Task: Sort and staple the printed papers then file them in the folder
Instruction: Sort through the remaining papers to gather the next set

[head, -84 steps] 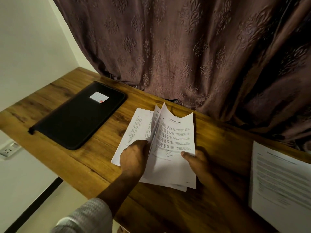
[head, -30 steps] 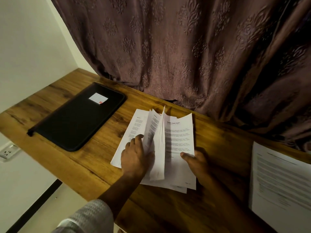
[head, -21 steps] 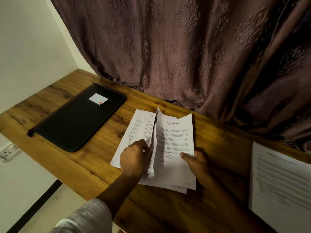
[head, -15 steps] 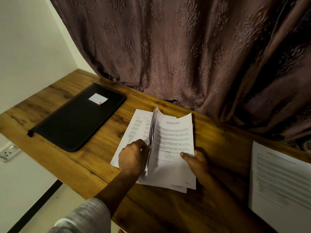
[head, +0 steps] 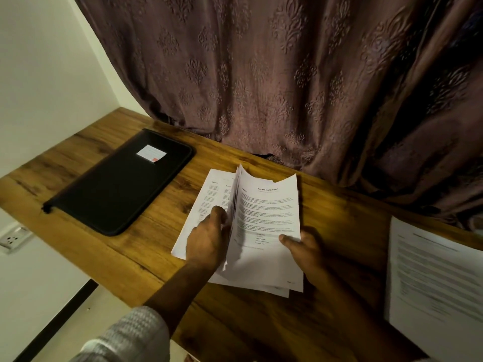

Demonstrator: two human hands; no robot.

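Observation:
A stack of white printed papers point(head: 266, 226) lies on the wooden desk point(head: 146, 246) in the middle of the view. My left hand point(head: 207, 239) pinches the left edges of several raised sheets and holds them up off the stack. At the right edge, my right hand point(head: 300, 246) holds the stack, thumb on the top sheet. A closed black zip folder point(head: 117, 184) with a small white label lies flat at the left of the desk. No stapler is in view.
A second pile of printed papers point(head: 433, 278) lies at the desk's right end. A brown patterned curtain point(head: 287, 82) hangs along the back edge. The white wall point(head: 47, 74) and a wall socket point(head: 13, 239) are at the left.
My left hand has kept flipping through the sheets' left edges, letting pages fall and lifting others. My right hand has stayed on the stack's right edge.

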